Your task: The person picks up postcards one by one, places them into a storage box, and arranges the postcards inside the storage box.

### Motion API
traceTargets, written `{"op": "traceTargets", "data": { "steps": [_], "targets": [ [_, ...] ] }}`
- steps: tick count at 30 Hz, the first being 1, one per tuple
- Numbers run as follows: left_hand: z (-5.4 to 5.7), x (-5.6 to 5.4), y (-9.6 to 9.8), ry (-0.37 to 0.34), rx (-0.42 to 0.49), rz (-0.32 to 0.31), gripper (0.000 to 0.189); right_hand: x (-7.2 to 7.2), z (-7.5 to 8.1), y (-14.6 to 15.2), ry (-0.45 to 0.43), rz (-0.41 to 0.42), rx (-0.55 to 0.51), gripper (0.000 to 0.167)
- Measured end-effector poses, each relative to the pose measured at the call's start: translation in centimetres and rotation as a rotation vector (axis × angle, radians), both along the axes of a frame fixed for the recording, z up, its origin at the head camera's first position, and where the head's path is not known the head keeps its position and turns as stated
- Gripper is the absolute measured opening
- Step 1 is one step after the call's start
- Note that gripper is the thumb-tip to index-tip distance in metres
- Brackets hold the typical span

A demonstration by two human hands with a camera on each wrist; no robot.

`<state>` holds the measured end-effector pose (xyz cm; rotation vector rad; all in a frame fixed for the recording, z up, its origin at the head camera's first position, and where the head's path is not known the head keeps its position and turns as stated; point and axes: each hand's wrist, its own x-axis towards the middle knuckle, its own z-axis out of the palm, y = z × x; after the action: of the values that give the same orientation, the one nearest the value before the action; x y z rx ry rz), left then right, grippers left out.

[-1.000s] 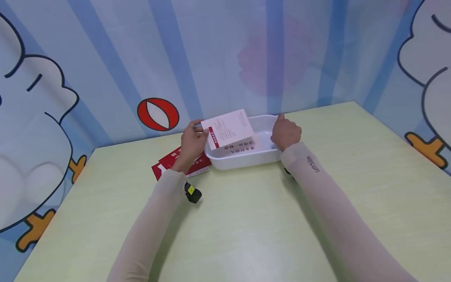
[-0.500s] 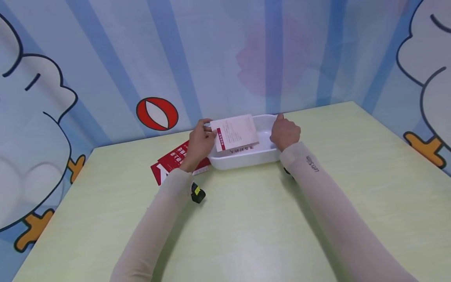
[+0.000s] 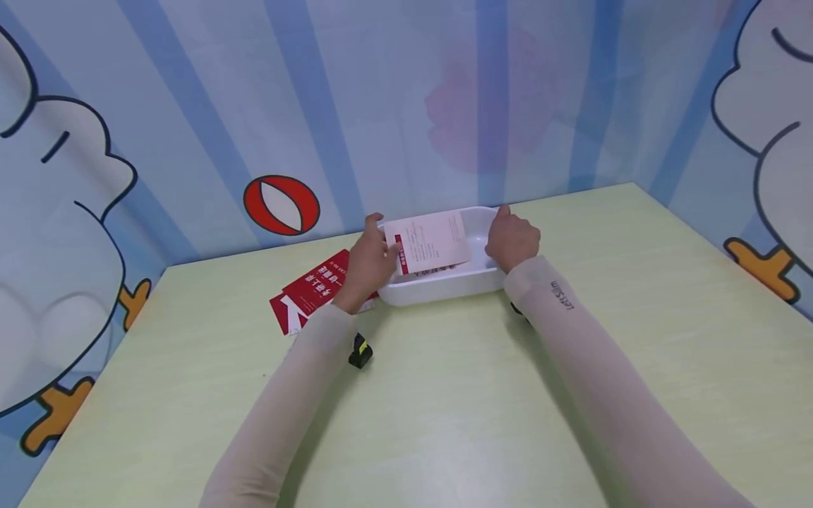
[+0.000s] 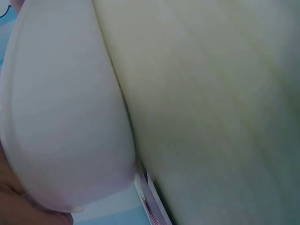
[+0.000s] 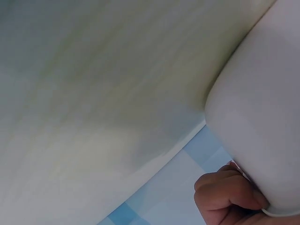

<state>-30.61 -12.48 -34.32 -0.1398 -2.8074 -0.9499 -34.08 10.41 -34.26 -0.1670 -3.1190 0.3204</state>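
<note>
A white plastic tray (image 3: 451, 288) with rounded corners stands near the back edge of the table. My left hand (image 3: 370, 261) holds its left end, with the thumb over the rim beside a card and the fingers along the outside. In the left wrist view, fingers (image 4: 28, 213) show under the tray's rim. The white card (image 3: 428, 243), with a red strip and small print, lies tilted in the tray on another printed card, mostly covered. My right hand (image 3: 513, 240) grips the tray's right end, its curled fingers (image 5: 227, 190) under the rim in the right wrist view.
Several red printed cards (image 3: 317, 282) lie overlapped on the table (image 3: 444, 395) left of the tray, partly behind my left hand. A blue striped cloth backdrop (image 3: 406, 106) rises right behind the tray and table edge.
My left hand has moved right and lowered the white card into the tray, then shifted from the card to the tray's left end. My right hand has stayed on the right end.
</note>
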Motion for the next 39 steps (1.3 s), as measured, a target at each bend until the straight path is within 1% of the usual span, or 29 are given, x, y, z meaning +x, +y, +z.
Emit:
{"op": "traceTargets", "data": {
  "steps": [6,10,14,17,20,23,28,33,35,39],
  "targets": [
    [0.0,0.2,0.3,-0.022,-0.039,-0.011,0.082,0.4,0.2,-0.2,0.007,-0.002,0.006,0.056],
    [0.1,0.0,0.7,-0.029,-0.094,-0.013,0.087,0.1,0.1,0.0,0.011,-0.005,0.007,0.057],
    [0.2,-0.2,1.2,-0.042,-0.141,-0.006,0.084,-0.4,0.0,0.3,0.014,-0.008,0.011,0.058],
    [0.4,-0.2,1.4,-0.051,-0.151,0.002,0.081,-0.6,0.0,0.4,0.011,-0.003,0.012,0.059],
    [0.4,-0.2,1.7,-0.063,-0.17,0.017,0.081,-0.8,-0.1,0.6,0.005,0.005,0.009,0.06],
    [0.4,-0.2,1.9,-0.069,-0.212,0.028,0.082,-0.9,-0.2,0.8,0.001,0.017,0.006,0.059],
    [0.4,-0.4,2.4,-0.045,-0.321,0.031,0.076,-0.9,-0.2,1.0,0.005,0.014,0.014,0.057],
    [0.2,-0.7,2.9,-0.023,-0.431,0.066,0.072,-0.9,0.0,1.2,-0.004,0.02,0.014,0.058],
    [0.0,-0.7,3.2,-0.022,-0.457,0.074,0.071,-0.8,0.0,1.3,-0.006,0.026,0.012,0.058],
    [-0.1,-0.9,3.8,-0.007,-0.475,0.068,0.07,-0.8,-0.1,1.9,-0.002,0.027,0.017,0.058]
  ]
}}
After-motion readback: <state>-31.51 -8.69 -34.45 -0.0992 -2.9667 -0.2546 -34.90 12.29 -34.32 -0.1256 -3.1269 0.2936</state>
